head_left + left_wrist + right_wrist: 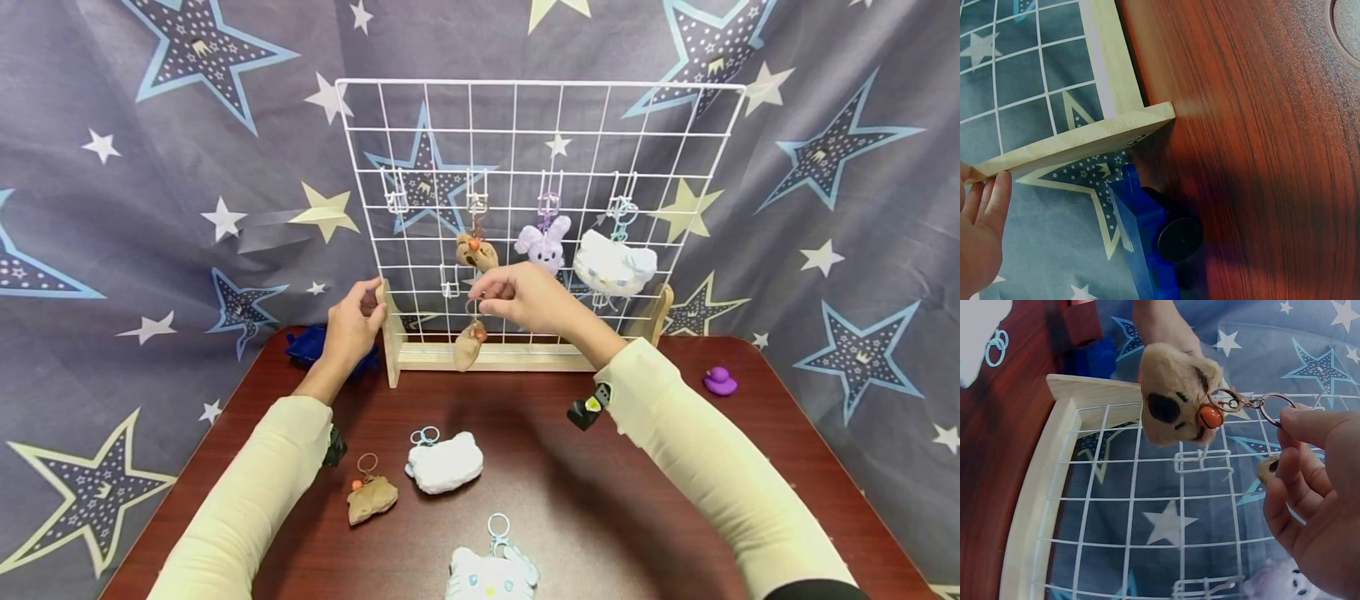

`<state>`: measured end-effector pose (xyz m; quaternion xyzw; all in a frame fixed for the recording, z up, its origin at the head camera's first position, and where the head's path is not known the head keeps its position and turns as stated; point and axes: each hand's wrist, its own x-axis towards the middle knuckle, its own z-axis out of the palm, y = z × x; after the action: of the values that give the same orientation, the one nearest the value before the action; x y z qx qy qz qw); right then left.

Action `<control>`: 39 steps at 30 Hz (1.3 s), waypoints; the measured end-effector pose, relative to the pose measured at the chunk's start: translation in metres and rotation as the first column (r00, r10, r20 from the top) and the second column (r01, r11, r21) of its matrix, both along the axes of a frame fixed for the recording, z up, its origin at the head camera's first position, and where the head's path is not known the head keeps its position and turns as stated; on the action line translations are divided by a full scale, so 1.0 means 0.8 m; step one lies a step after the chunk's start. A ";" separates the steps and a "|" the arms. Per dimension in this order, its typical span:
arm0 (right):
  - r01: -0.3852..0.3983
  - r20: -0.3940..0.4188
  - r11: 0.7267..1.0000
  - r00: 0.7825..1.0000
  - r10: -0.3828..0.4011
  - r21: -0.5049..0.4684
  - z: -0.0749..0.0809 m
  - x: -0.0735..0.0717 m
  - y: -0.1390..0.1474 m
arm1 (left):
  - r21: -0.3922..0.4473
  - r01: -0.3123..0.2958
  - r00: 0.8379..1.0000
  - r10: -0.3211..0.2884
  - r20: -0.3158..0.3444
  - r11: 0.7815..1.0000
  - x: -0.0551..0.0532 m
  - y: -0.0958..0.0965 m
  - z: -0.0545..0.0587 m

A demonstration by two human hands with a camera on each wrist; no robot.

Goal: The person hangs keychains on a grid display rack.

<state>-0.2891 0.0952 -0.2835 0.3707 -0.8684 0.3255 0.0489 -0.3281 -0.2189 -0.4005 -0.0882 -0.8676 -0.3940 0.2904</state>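
Right hand (525, 296) is pinching the ring of a brown plush keychain (468, 346), so it dangles in front of the white wire grid (540, 133), just right of an empty hook (449, 283) on the lower row. Left hand (352, 325) is curled around the grid's wooden side post (387, 333) on the left. Hanging up top: another brown one, a purple bunny (543, 244) and a white cat plush (613, 262). More keychains sit on the near bench (600, 500).
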 end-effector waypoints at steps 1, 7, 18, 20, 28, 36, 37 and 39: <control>0.003 0.008 1.000 1.000 -0.003 -0.002 0.004 0.000 -0.002 | 0.000 -0.002 1.000 0.002 0.003 1.000 0.001 0.000 0.000; 0.012 0.002 1.000 1.000 -0.012 -0.002 0.023 -0.002 -0.012 | 0.004 -0.003 1.000 0.003 0.013 1.000 0.001 -0.002 0.000; 0.006 -0.018 1.000 1.000 -0.006 -0.004 0.049 -0.006 -0.030 | -0.001 -0.002 1.000 0.002 0.012 1.000 0.000 -0.001 0.000; 0.015 -0.030 1.000 0.999 -0.016 -0.008 0.054 -0.008 -0.035 | -0.004 -0.005 1.000 0.005 0.010 1.000 0.000 -0.002 0.000; 0.054 -0.049 0.998 0.997 -0.056 -0.032 0.070 -0.010 -0.057 | 0.004 -0.005 1.000 0.005 0.014 1.000 0.000 -0.001 -0.002; 0.075 -0.077 0.990 0.993 -0.084 -0.117 0.073 -0.011 -0.075 | 0.002 -0.007 1.000 0.007 -0.008 1.000 -0.001 -0.001 -0.002; 0.084 -0.081 0.988 0.992 -0.095 -0.130 0.073 -0.011 -0.077 | 0.003 -0.007 1.000 0.007 -0.009 1.000 -0.001 -0.001 -0.002; 0.106 -0.088 0.982 0.989 -0.121 -0.157 0.074 -0.013 -0.082 | 0.006 -0.006 1.000 0.006 -0.007 1.000 0.000 -0.001 -0.002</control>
<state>-0.2994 0.0293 -0.2246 0.3311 -0.8575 0.3690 0.1375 -0.3283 -0.2195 -0.4017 -0.0861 -0.8657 -0.3955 0.2946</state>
